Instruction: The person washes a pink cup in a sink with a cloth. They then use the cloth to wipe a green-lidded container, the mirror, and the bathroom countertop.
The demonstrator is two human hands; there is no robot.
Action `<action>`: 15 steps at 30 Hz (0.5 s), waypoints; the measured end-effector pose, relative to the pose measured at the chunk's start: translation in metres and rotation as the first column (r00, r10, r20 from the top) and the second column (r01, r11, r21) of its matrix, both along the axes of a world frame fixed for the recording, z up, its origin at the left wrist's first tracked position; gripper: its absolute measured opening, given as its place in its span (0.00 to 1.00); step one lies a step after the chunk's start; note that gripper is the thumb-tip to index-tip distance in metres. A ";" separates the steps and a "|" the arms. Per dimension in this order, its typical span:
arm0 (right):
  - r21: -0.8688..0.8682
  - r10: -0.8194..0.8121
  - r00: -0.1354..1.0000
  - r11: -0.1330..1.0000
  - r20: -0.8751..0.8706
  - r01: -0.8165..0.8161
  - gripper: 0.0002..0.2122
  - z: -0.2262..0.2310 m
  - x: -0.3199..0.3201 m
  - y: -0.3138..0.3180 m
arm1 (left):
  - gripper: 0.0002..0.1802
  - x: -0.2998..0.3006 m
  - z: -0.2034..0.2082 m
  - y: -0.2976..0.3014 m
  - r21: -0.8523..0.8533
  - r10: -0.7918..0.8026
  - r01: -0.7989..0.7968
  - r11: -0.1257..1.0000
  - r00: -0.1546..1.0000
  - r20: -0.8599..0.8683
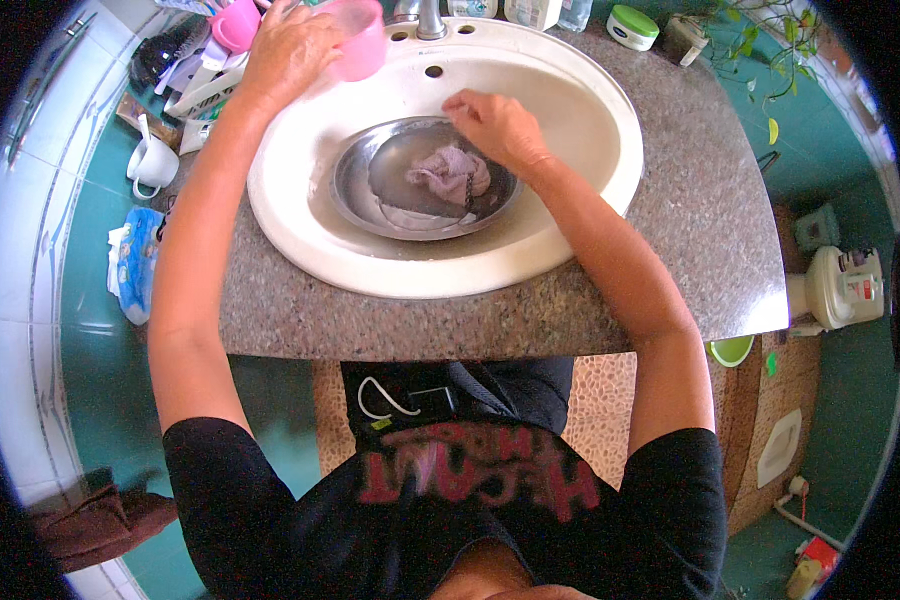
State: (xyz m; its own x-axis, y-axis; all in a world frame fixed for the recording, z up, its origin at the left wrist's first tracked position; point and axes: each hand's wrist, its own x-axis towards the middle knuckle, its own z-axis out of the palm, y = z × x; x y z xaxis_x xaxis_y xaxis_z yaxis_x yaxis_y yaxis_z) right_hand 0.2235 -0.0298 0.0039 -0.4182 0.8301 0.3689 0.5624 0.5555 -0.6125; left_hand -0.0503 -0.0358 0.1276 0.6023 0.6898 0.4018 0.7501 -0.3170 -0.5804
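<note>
Cloth in a metal bowl of cloudy water

A wide metal bowl [345, 198] sits inside the white sink [582, 205], toward its left side. It holds greyish water [395, 165] and a crumpled pale mauve cloth [450, 172], bunched right of the bowl's middle and partly above the water. The left hand [295, 50] is clamped on a pink cup [357, 42] at the back-left rim of the sink; what the cup contains cannot be seen. The right hand [495, 130] is above the bowl's far right edge, fingers loosely curled and hiding a little of the rim; whether its fingertips meet cannot be told.

The tap [430, 20] stands behind the sink, just right of the cup. Along the back of the stone table [705, 205] are a white bottle [533, 12] and a round white jar with a green lid [633, 27], with a leafy plant [785, 35] beyond. A white mug [153, 160] and a blue packet [140, 265] are at the left, outside the left forearm. A green bowl [732, 350] shows below the table's right side.
</note>
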 end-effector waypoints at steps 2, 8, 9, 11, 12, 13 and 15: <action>-0.027 0.001 0.990 1.000 0.139 0.003 0.13 -0.003 0.003 0.002 | 0.10 -0.017 -0.004 0.020 0.003 0.035 -0.036 0.999 0.999 0.042; -0.054 0.091 0.859 0.996 0.504 -0.074 0.21 -0.014 -0.011 -0.005 | 0.18 -0.052 -0.028 0.053 -0.020 0.256 -0.256 0.966 0.956 0.145; -0.089 0.121 0.836 0.992 0.535 -0.086 0.23 -0.011 -0.012 -0.007 | 0.20 -0.048 -0.027 0.049 0.022 0.233 -0.238 0.971 0.961 0.146; -0.127 0.152 0.810 0.987 0.567 -0.096 0.25 -0.007 -0.010 -0.014 | 0.25 -0.038 -0.029 0.042 0.210 0.196 -0.226 0.951 0.968 0.156; -0.176 0.207 0.787 0.976 0.581 -0.127 0.26 0.003 -0.014 -0.021 | 0.25 -0.033 -0.027 0.034 0.207 0.204 -0.234 0.950 0.966 0.157; -0.230 0.259 0.764 0.962 0.591 -0.148 0.26 0.006 -0.015 -0.027 | 0.24 -0.025 -0.026 0.029 0.227 0.071 -0.121 0.966 0.974 0.217; -0.222 0.211 0.733 0.971 0.646 -0.084 0.26 -0.017 -0.016 -0.012 | 0.24 -0.003 -0.032 0.022 0.210 -0.160 0.094 0.973 0.932 0.326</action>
State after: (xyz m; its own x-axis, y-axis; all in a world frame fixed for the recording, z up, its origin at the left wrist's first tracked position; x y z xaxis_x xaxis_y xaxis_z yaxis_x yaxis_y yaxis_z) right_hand 0.2071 -0.0422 -0.0127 -0.6255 0.7580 -0.1850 0.7788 0.5922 -0.2068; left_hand -0.0530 -0.0140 0.0958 0.4848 0.5083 0.7118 0.8729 -0.3323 -0.3573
